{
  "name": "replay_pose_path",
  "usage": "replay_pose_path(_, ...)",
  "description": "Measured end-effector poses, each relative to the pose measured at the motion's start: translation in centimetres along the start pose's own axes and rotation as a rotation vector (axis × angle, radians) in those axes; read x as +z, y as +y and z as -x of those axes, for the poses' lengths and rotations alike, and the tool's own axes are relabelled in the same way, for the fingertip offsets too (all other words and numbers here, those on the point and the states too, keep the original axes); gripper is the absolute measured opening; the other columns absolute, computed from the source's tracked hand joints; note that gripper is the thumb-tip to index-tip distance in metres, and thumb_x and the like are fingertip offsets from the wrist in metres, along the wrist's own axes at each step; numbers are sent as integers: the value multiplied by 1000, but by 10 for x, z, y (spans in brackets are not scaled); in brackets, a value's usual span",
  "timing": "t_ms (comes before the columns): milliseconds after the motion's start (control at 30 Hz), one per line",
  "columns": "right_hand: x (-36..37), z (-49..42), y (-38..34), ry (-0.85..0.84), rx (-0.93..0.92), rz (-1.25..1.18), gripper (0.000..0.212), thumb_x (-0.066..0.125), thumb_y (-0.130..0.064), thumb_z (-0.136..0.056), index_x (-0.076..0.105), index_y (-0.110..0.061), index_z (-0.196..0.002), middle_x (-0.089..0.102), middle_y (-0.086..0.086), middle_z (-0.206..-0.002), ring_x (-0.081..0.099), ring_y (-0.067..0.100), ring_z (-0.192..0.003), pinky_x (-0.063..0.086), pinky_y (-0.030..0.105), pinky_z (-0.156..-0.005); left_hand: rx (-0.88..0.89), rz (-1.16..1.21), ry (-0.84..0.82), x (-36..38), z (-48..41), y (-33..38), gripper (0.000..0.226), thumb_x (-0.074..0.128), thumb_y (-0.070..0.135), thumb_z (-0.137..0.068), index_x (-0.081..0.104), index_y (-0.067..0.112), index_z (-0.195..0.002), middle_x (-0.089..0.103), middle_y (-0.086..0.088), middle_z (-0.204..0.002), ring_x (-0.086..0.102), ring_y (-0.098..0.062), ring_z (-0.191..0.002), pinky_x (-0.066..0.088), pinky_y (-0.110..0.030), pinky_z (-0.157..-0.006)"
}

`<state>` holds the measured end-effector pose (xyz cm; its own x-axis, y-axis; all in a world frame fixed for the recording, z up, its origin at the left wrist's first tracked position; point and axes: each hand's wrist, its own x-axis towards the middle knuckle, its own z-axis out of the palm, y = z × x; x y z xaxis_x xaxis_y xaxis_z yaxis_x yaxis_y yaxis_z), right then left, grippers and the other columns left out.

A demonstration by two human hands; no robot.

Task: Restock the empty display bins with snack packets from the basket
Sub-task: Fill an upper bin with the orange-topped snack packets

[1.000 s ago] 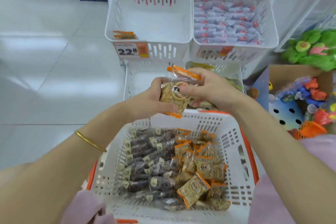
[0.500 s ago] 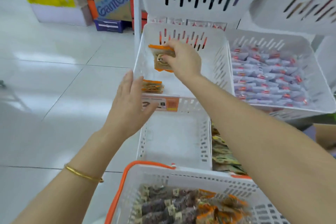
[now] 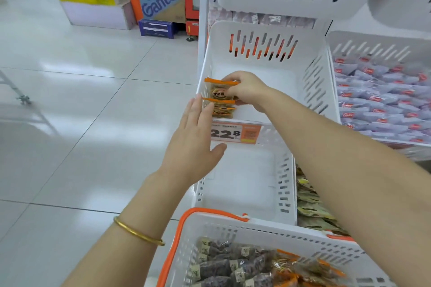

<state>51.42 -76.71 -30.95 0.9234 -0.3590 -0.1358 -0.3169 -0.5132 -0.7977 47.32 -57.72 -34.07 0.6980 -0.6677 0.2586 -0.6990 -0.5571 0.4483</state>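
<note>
In the near left corner of the white bin, the right hand pinches a snack packet by its right edge, just above other packets lying there. The left hand hovers with fingers straight, holding nothing, beside the price tag. The basket of packets sits nearest.

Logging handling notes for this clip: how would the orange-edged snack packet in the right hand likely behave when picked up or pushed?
Probably light: the right hand holds the snack packet by its fingertips alone. Its clear glossy film looks crinkly and possibly slippery, so it may slide on the smooth bin floor. Being thin and flat, it would likely topple if stood on edge.
</note>
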Motion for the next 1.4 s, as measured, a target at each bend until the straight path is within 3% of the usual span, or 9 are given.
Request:
replay_pose_path(233, -3, 13, -7, -133, 89, 85, 61, 50, -23, -86, 31, -25, -144, 41, 4, -139, 42, 25, -122, 42, 42, -94, -27, -3, -4, 0, -2, 1, 78, 59, 29, -88, 13, 16, -149, -8, -4, -158, -11, -15, -145, 4, -27, -115)
replay_pose_path(367, -17, 47, -14, 28, -44, 92, 61, 53, -15, -86, 34, -20, -144, 37, 5, -146, 40, 22, -130, 37, 32, -95, -6, -25, 107, -4, 6, 7, 66, 61, 19, -86, 29, 11, -144, 7, -11, -157, 1, -25, -145, 9, -34, -116)
replay_pose_path(500, -31, 149, -6, 226, -315, -88, 50, 57, -13, -82, 48, -28, -129, 49, -3, -131, 58, 12, -107, 45, 24, -87, 167, -44, 238, -8, 30, 28, 47, 52, 10, -80, 48, 3, -126, 32, -18, -147, 26, -32, -131, 24, -36, -109)
replay_pose_path(667, -19, 299, 70, 114, -184, -245, 41, 58, -15, -81, 53, -47, -107, 57, -17, -115, 65, 16, -93, 53, 38, -82, 191, -16, -84, 21, 87, 86, 45, 56, 9, -87, 45, 9, -130, 24, -10, -152, 24, -31, -135, 26, -41, -108)
replay_pose_path(967, 26, 364, 252, 164, 412, -19, 32, 48, -4, -92, 57, -13, -121, 59, 6, -120, 61, 22, -101, 52, 39, -85, 230, -55, -483, 96, 166, 142, 47, 49, 17, -93, 36, 16, -138, 9, -6, -157, 14, -26, -142, 25, -38, -110)
replay_pose_path(1067, 52, 364, 289, 73, 458, 263, 33, 53, -13, -93, 56, -16, -125, 58, 2, -124, 59, 19, -100, 51, 33, -78, 196, -88, -534, 103, 174, 139, 48, 49, 18, -93, 36, 16, -139, 12, -6, -156, 16, -28, -140, 21, -38, -111)
replay_pose_path(1233, 83, 371, 330, -214, 461, 604, 54, 60, -14, -86, 38, -15, -136, 51, 10, -128, 54, 30, -111, 53, 46, -80, 198, -92, -553, 109, 175, 137, 46, 52, 16, -92, 40, 15, -136, 17, -8, -155, 21, -30, -138, 25, -39, -109)
replay_pose_path(1333, 80, 368, 325, -179, 363, 704, 37, 56, -5, -88, 48, -10, -123, 59, 8, -105, 59, 25, -89, 47, 33, -58, 194, -79, -558, 111, 175, 137, 46, 50, 17, -93, 38, 16, -138, 14, -5, -155, 19, -27, -139, 24, -36, -109)
replay_pose_path(1400, 72, 360, 321, -124, 284, 816, 25, 59, -6, -87, 58, -15, -111, 49, 10, -123, 48, 29, -112, 46, 35, -72, 190, -79, -567, 113, 174, 138, 47, 49, 18, -94, 37, 18, -139, 13, -2, -156, 18, -25, -140, 25, -35, -109)
